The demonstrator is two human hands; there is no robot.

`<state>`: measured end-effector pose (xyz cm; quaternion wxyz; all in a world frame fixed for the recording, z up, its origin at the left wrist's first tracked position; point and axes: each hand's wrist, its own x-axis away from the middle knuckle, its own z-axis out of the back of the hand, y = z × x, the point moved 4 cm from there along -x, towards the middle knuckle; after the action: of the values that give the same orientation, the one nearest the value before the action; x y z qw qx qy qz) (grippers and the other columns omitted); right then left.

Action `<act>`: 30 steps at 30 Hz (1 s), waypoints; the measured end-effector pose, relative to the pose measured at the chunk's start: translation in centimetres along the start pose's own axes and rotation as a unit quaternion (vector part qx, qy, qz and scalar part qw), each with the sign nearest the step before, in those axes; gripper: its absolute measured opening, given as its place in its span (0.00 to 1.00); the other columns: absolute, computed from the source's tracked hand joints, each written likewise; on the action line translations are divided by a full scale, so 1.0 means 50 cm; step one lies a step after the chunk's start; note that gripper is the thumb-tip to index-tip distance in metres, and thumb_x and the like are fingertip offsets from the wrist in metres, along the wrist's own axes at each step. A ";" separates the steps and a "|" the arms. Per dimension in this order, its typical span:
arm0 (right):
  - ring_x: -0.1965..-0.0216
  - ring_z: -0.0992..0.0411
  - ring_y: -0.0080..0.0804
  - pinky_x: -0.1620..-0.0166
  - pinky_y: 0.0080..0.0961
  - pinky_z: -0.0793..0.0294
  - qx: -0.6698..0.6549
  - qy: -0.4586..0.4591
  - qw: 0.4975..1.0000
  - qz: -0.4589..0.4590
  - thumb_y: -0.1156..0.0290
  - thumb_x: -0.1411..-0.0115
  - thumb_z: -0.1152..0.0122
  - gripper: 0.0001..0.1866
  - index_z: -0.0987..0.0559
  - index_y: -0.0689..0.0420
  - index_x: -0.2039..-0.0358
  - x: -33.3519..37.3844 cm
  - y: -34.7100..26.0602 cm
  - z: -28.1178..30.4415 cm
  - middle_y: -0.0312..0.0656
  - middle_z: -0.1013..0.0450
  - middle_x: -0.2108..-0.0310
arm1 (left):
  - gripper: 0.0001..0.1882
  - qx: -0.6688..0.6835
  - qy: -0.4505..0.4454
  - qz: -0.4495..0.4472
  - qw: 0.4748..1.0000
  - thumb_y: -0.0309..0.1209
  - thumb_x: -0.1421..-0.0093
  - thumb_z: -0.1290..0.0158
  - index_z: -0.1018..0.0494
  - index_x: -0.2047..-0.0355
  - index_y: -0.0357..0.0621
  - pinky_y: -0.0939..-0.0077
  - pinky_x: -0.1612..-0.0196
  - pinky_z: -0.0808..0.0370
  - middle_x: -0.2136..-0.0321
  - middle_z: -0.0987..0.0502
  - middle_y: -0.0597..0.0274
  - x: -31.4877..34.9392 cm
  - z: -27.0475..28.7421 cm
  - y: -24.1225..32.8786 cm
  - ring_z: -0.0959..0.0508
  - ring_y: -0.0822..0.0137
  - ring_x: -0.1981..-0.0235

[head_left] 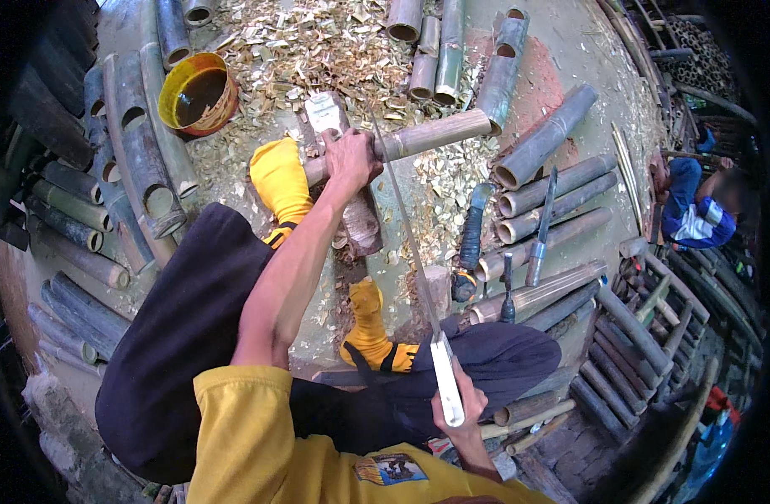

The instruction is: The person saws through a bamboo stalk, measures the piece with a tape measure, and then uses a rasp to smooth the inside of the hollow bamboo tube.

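Observation:
My left hand (351, 158) is closed over a pale bamboo length (440, 134), which lies across a wooden block (360, 223). A foot in a yellow sock (280, 181) rests against the bamboo's left end. In my right hand (465, 399) is the white handle of a hand saw (412, 244), low and right of my body. Its long thin blade slants up and away, crossing the bamboo just right of my left hand. Whether the teeth touch the bamboo or have cut into it, I cannot tell.
Wood chips (309, 50) cover the floor ahead. A yellow bucket (199, 94) holds dark liquid at left. Bamboo tubes (546, 136) lie on both sides. On the right are a knife (543, 231), a black-wrapped tool (471, 239) and another person (696, 210) farther off.

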<state>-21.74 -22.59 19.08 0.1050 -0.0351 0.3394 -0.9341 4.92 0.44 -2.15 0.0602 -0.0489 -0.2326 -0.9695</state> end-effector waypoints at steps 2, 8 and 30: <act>0.69 0.22 0.39 0.67 0.24 0.25 0.004 -0.005 1.000 0.025 0.80 0.58 0.45 0.26 0.28 0.70 0.54 -0.046 0.046 -0.035 0.53 0.25 0.63 | 0.19 -0.016 0.004 -0.006 1.000 0.42 0.62 0.36 0.24 0.69 0.51 0.55 0.49 0.47 0.71 0.22 0.61 0.001 0.001 0.008 0.25 0.65 0.59; 0.74 0.25 0.32 0.69 0.22 0.27 -0.127 0.013 0.992 0.021 0.82 0.57 0.44 0.28 0.30 0.64 0.50 -0.340 0.054 -0.185 0.48 0.25 0.67 | 0.19 -0.039 -0.031 0.011 0.999 0.43 0.58 0.38 0.25 0.65 0.53 0.54 0.49 0.47 0.68 0.22 0.67 -0.028 -0.022 0.000 0.26 0.68 0.57; 0.72 0.23 0.39 0.68 0.26 0.25 0.003 0.014 1.000 -0.008 0.81 0.57 0.45 0.24 0.28 0.69 0.55 0.005 0.030 -0.002 0.52 0.24 0.66 | 0.18 -0.001 0.002 0.028 1.000 0.38 0.64 0.35 0.24 0.70 0.50 0.59 0.48 0.46 0.73 0.22 0.63 -0.005 0.009 0.027 0.25 0.66 0.61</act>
<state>-21.75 -23.72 18.02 0.0925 -0.0241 0.3383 -0.9362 5.38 -0.51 -1.17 0.0880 -0.0533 -0.2300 -0.9677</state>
